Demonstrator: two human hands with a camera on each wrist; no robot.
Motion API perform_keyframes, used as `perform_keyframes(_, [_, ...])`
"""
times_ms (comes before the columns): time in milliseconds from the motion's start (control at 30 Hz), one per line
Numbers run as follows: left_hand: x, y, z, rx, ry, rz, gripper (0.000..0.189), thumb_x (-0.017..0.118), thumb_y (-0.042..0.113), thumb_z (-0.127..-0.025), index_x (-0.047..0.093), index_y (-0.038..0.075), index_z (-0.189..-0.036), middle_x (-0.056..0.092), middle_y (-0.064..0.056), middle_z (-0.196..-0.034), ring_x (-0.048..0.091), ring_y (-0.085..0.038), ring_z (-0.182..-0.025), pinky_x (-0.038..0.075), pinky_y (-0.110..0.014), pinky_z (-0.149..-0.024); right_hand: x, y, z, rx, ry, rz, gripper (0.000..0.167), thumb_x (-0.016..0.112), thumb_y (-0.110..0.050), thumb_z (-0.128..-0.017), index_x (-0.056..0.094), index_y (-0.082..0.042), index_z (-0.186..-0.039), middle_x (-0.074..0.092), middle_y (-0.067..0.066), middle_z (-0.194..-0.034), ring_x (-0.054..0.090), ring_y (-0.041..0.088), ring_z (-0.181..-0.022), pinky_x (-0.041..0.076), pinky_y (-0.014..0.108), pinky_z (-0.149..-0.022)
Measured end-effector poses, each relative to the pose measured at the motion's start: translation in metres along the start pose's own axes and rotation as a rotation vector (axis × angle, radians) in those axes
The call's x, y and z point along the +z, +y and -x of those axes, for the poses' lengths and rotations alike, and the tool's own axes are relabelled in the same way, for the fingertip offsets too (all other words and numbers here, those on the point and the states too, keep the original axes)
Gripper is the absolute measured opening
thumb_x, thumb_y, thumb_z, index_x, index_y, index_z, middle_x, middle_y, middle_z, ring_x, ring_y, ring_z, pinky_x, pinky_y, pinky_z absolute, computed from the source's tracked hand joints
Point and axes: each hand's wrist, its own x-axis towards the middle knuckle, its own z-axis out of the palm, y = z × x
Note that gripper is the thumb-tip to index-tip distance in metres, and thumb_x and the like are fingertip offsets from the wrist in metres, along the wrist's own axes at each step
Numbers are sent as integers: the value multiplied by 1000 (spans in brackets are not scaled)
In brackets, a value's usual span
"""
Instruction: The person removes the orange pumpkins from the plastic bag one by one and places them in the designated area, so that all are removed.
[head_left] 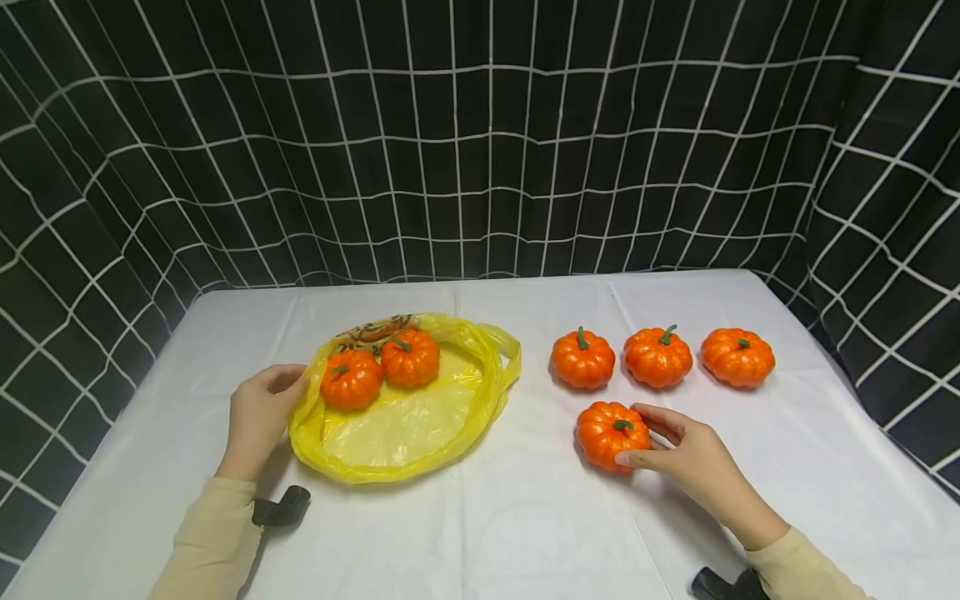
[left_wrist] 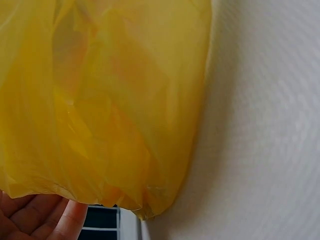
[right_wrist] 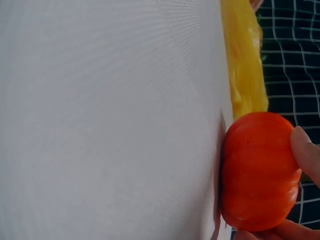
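An open yellow plastic bag (head_left: 405, 429) lies spread on the table, its rim rolled into a ring. Inside its far left part sit two small orange pumpkins with green stems, one pumpkin (head_left: 351, 380) left of the other pumpkin (head_left: 410, 358). My left hand (head_left: 258, 412) holds the bag's left rim; the left wrist view shows its fingers partly hidden by the yellow plastic (left_wrist: 115, 115). To the right of the bag, my right hand (head_left: 693, 458) grips another pumpkin (head_left: 611, 435) between thumb and fingers. The right wrist view shows this pumpkin (right_wrist: 260, 172) at the tabletop.
Behind the right hand, three more pumpkins stand in a row: a left one (head_left: 582, 359), a middle one (head_left: 658, 357) and a right one (head_left: 737, 357). A white cloth (head_left: 517, 533) covers the table. Black fabric with a white grid (head_left: 510, 158) hangs around the back and sides.
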Motion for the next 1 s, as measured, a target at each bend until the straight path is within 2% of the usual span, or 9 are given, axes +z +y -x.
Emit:
perform_keyframes(200, [0, 0, 0, 8, 0, -6, 37, 60, 24, -98, 65, 0, -125, 65, -23, -129, 56, -38, -127, 45, -51, -108, -1, 1, 0, 2, -9, -5, 84, 84, -27, -80, 42, 6, -146, 45, 27, -150, 43, 43, -140, 48, 36, -103])
perform_keyframes(433, [-1, -1, 0, 2, -10, -7, 37, 59, 25, -98, 65, 1, -126, 64, -23, -130, 55, -38, -128, 45, -51, -108, -3, 4, -2, 6, -37, 10, 85, 82, -28, -81, 40, 5, -148, 41, 26, -153, 41, 43, -141, 44, 41, -107])
perform_keyframes(633, [-1, -1, -1, -2, -11, -10, 38, 59, 27, -99, 65, 2, -127, 64, -23, -131, 55, -37, -128, 45, -51, -108, -9, 1, -1, -25, -26, -4, 88, 82, -26, -81, 37, 6, -149, 40, 26, -154, 41, 42, -141, 48, 34, -103])
perform_keyframes(800, [-1, -1, -2, -7, -11, -4, 38, 59, 27, -98, 65, 2, -127, 64, -23, -131, 55, -37, -128, 44, -52, -109, -21, -16, 4, -84, 12, -8, 86, 82, -27, -82, 37, 3, -150, 42, 25, -153, 45, 40, -138, 51, 27, -99])
perform_keyframes(867, [-1, 0, -2, -10, -12, -6, 38, 59, 27, -99, 65, 2, -127, 64, -23, -131, 55, -37, -128, 44, -52, -109, -25, -24, 6, -100, 22, -16, 86, 81, -29, -82, 38, 0, -150, 44, 22, -153, 48, 34, -138, 52, 19, -97])
perform_keyframes(1000, [-1, 0, -2, -15, -15, -6, 38, 59, 27, -98, 64, 2, -127, 64, -23, -131, 55, -37, -127, 44, -51, -109, -26, -40, 7, -151, 38, -49, 83, 81, -27, -83, 39, -1, -150, 46, 20, -152, 55, 5, -130, 48, 5, -91])
